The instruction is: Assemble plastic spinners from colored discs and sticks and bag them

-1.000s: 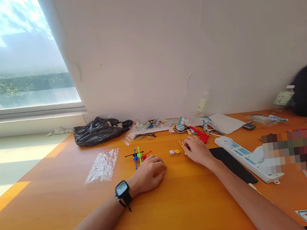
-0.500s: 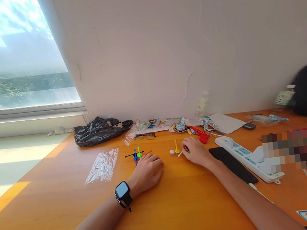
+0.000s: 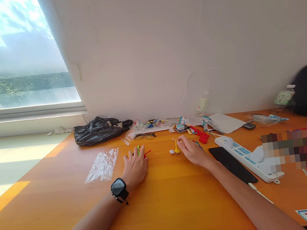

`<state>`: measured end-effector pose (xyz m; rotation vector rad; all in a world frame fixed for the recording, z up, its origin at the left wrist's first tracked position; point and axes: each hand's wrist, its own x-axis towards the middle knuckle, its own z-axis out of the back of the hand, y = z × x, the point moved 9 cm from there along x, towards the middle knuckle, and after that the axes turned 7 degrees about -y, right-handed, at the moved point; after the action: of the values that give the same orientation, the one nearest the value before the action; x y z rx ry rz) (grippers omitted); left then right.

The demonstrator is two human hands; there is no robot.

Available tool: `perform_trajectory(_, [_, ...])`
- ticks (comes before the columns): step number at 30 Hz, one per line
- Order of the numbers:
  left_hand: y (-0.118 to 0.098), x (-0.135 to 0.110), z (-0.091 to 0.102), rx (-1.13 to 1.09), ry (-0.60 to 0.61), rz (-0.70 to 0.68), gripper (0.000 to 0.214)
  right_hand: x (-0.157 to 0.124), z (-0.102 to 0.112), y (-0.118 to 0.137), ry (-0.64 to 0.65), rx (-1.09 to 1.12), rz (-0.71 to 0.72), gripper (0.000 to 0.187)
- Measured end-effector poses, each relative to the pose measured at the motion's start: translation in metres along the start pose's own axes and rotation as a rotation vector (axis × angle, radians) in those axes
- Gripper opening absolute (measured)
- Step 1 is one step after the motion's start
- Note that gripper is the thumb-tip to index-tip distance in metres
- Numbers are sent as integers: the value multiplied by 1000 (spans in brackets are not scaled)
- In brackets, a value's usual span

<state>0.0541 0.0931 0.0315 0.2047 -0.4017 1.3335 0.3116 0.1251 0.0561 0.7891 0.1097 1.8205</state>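
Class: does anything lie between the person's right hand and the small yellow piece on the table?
Nothing visible. The right hand, pinching a thin white stick, is right beside the yellow piece.

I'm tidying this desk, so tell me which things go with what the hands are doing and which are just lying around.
In use: left hand on the coloured sticks; right hand pinching a white stick by the yellow stand and white cap.
Lying about: black bag, plastic sheet, glasses, power strip, bottle.
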Motion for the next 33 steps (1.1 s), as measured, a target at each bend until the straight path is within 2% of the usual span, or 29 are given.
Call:
perform_trajectory(5, [-10,-2,10,-13,58,-55,49,-4,-14,7,50,19,97,36])
perform_trajectory(10, [-9,0,10,19,72,-63,45,-6,-16,8,47,-56,137,45])
perform_trajectory(16, [-4,5,9,-68,-91,-65,40,-8,-18,16,48,-21,213,43])
perform_trajectory(20, [-24,2,19,-281,-137,-242,44,-9,-21,14,59,-41,213,40])
perform_trajectory(25, [-63,-17,18,-529,-7,-532,42,-5,-19,5,64,-101,187,39])
perform_trajectory(28, [-70,-21,10,-574,40,-571,31,-3,-15,3,65,-139,157,38])
perform_trajectory(33, [-69,-20,6,-581,40,-569,27,-2,-11,8,43,-111,157,37])
